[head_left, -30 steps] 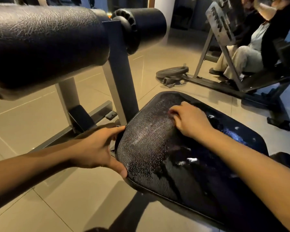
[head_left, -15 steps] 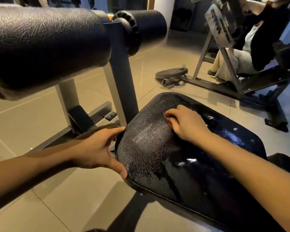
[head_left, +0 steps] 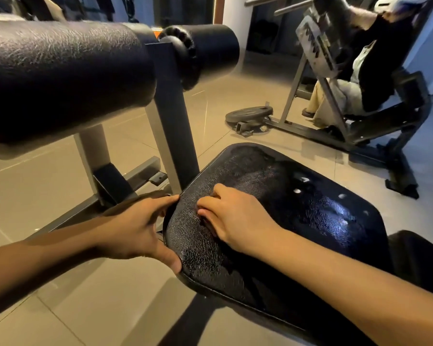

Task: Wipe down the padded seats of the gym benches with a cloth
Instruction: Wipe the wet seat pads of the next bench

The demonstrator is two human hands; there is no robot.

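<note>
A black padded seat (head_left: 298, 221) with cracked, shiny vinyl fills the lower right. My left hand (head_left: 138, 228) grips its left end, thumb on the near edge and fingers over the far corner. My right hand (head_left: 233, 221) lies on the seat's left part, knuckles up and fingers curled under. A dark scrap of cloth (head_left: 206, 222) barely shows beneath those fingers; the rest of it is hidden by the hand. The two hands are a short gap apart.
A thick black roller pad (head_left: 60, 78) hangs above left on a grey steel post (head_left: 173, 136). The bench frame (head_left: 135, 176) runs along the tiled floor. A weight plate (head_left: 249, 114) lies beyond. At the back right a person (head_left: 348, 78) sits on another machine.
My right hand has slid along the seat toward its left end, closer to my left hand. My left hand has kept its grip on the seat's edge.
</note>
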